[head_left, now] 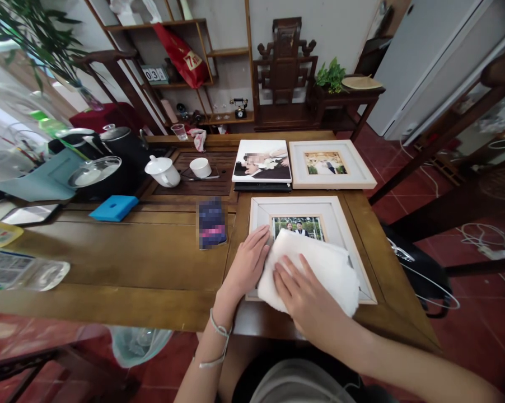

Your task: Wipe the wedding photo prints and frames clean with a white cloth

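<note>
My right hand (305, 288) lies on a folded white cloth (328, 260), its fingers stretched and somewhat spread. Beneath the cloth is a white picture frame (349, 224) that holds a photo (284, 224) of two people outdoors. The cloth hides the lower part of the photo and much of the frame's near side. Fingers extended, my left hand (250, 260) rests on the frame's left edge beside the cloth. A bracelet circles my left wrist.
Behind the frame lie a photo album (262, 162) and another framed photo (357, 165). Leftward on the wooden table (152, 268) are a phone (211, 224), a blue box (113, 207), a lidded white cup (163, 170) and a small white cup (200, 167). A bin (139, 344) stands below.
</note>
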`<state>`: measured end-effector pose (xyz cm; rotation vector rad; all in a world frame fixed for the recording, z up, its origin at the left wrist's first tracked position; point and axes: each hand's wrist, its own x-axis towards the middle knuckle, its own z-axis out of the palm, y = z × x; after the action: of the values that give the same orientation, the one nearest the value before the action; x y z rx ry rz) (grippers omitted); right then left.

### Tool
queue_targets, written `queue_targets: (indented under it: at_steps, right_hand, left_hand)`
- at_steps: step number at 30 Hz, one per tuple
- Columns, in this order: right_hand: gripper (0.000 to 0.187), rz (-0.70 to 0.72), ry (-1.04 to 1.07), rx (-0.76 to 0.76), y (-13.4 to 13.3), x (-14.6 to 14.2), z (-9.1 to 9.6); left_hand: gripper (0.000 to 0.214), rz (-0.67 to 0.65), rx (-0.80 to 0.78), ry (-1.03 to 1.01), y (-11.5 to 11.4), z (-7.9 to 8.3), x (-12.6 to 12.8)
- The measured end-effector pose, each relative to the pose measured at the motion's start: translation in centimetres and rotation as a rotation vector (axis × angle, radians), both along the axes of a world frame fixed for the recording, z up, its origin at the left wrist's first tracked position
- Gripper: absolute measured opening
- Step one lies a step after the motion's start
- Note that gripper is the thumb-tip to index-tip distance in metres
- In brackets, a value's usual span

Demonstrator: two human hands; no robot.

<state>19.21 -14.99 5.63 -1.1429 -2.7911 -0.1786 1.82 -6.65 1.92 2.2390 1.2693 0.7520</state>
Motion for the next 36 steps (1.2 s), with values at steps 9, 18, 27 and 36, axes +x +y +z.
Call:
queue_targets:
  at_steps: [9,18,27,36]
  right_hand:
    - [0.074,-0.094,0.009,-0.134,-0.5,10.3,2.2]
    - [0.069,-0.196,0.022,-0.015,5.7,14.8,1.6]
    - [0.064,-0.374,-0.013,0.06,13.5,10.8,0.0]
    - [0.074,-0.077,-0.056,-0.156,1.1,9.6,1.9]
  left_hand:
    - [0.042,-0.012,-0.007,0.047,0.0,0.1,0.0]
    - [0.042,-0.036,0.016,0.094,0.0,0.2,0.0]
    - [0.043,-0.044,0.046,0.078,0.1,-0.1,-0.2]
    - [0.044,-0.026,0.009,0.098,0.0,0.4,0.1]
